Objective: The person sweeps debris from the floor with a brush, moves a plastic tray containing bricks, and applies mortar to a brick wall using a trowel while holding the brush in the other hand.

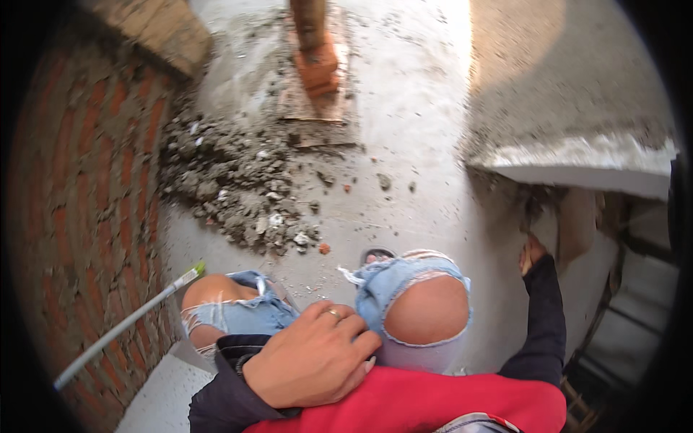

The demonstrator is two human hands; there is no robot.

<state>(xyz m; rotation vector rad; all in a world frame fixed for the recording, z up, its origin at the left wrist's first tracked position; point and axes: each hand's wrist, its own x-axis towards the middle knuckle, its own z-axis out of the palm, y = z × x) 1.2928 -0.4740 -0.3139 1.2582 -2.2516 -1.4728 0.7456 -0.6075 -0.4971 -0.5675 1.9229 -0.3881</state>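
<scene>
My left hand point(317, 353) lies across my lap between the ripped jeans and the red top. Its fingers are loosely bent and partly apart, with nothing seen in them. Far out to the right, my right hand point(533, 254) is closed around the handle of a small tool. The tool's dark head point(533, 206) is blurred, so its kind is unclear. It reaches into the shadow under the overhanging concrete slab point(570, 108), beside a brownish upright panel point(576, 224).
Rubble point(231, 180) is heaped by the brick wall point(94, 173) at left. Ahead, an orange brick block point(317, 72) and a post stand on a flat board point(289, 108). A pale pole point(130, 325) with a green end leans at left. Loose crumbs dot the grey floor point(411, 123).
</scene>
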